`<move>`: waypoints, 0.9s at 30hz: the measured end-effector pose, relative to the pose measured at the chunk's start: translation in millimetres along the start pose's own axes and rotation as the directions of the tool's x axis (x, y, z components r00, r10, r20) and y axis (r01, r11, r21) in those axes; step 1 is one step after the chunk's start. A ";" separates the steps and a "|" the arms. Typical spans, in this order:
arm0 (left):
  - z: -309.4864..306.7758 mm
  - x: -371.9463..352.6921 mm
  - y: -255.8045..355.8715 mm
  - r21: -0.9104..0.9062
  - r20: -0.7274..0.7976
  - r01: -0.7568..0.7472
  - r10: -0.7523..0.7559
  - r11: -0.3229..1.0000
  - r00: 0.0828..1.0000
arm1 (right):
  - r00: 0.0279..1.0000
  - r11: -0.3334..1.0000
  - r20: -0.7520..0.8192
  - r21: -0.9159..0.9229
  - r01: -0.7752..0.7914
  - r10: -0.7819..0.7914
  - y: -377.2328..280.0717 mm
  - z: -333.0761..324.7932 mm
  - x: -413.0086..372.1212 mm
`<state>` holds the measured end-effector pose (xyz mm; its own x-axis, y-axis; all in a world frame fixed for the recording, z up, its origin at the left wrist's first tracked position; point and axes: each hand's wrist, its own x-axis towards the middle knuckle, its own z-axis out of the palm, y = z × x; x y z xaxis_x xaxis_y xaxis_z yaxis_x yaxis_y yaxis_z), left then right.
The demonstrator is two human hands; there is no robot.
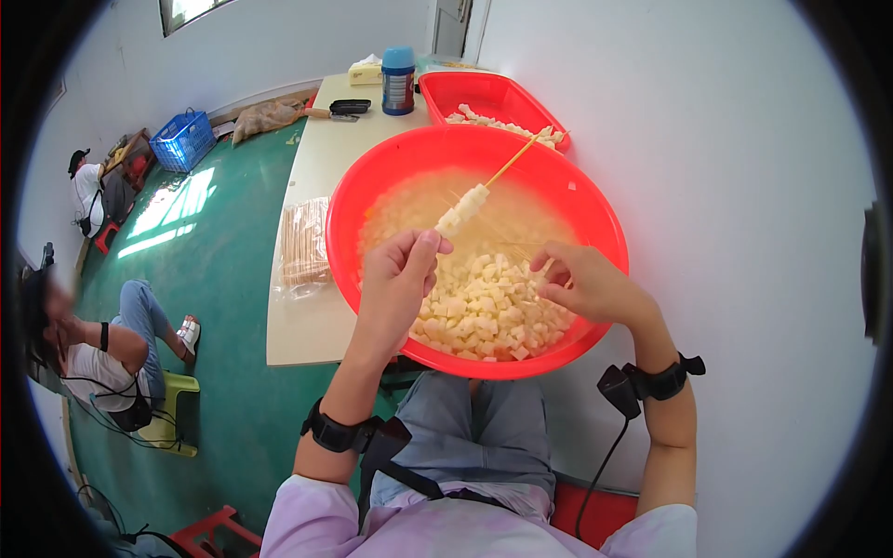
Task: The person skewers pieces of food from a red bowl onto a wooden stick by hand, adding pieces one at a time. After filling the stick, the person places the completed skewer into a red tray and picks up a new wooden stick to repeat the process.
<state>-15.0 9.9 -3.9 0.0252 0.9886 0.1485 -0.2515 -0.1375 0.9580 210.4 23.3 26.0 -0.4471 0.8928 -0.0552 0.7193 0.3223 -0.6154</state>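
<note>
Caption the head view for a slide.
Left hand holding a skewer of pale cubes above a red basin.

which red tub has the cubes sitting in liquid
The big round basin, beneath the left hand and right hand; the smaller oblong tub beyond holds a pale pile.

Both arms extend forward from the torso, bent at the elbows and spread apart. The left hand is raised, back toward the wearer, with the thumb pressed against the curled index finger in a closed pinch grip. The left forearm rises steeply, angled slightly inward. The right hand reaches inward from the right, wrist bent, fingers pointing left and partly curled; thumb and index finger stand apart. The right forearm is near vertical. Both hands are bare. The hands do not touch each other.
</note>
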 end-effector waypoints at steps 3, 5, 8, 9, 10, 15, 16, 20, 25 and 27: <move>0.3 0.1 -0.3 -0.004 -0.004 0.000 0.000 1.000 1.000 | 0.999 1.000 0.033 -0.021 -0.009 0.010 0.4 0.4 3.4; -0.1 0.5 -1.6 -0.019 0.000 -0.002 0.002 1.000 1.000 | 0.980 0.971 -0.034 -0.146 0.189 -0.196 11.6 9.9 6.8; -0.1 0.6 -0.8 -0.016 -0.002 0.005 -0.005 1.000 1.000 | 0.975 0.969 -0.056 -0.143 0.203 -0.213 4.8 16.5 10.6; 0.5 0.6 -0.4 -0.015 -0.006 0.004 -0.004 1.000 1.000 | 0.984 0.981 -0.052 -0.108 0.162 -0.168 -3.5 19.5 13.2; 0.9 0.6 -0.2 -0.013 -0.009 0.003 -0.003 1.000 1.000 | 0.978 0.975 -0.065 -0.107 0.193 -0.200 -7.0 25.5 16.3; 0.1 1.4 -1.1 -0.035 -0.009 0.005 -0.005 0.999 1.000 | 0.903 0.886 -0.117 -0.281 0.370 -0.414 -16.3 62.9 29.1; 0.4 1.0 -0.9 -0.032 -0.012 0.005 -0.005 0.999 1.000 | 0.912 0.882 -0.073 -0.295 0.368 -0.404 -16.5 64.9 31.0; 0.1 0.1 0.9 -0.032 -0.007 0.002 -0.002 0.999 1.000 | 0.918 0.890 0.012 -0.239 0.389 -0.397 -20.0 63.2 35.7; -0.1 -0.1 1.1 -0.020 -0.006 0.002 -0.002 1.000 1.000 | 0.895 0.926 -0.274 0.036 0.375 -0.351 -17.7 45.0 35.1; 0.0 -0.2 1.2 -0.012 -0.002 0.000 0.000 1.000 1.000 | 0.903 0.923 -0.354 0.200 0.329 -0.245 -13.3 34.0 33.7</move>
<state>-15.4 9.6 -2.8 0.0235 0.9887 0.1480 -0.2634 -0.1366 0.9550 167.7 38.4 5.6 -0.3917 0.8384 0.3791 0.4109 0.5281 -0.7432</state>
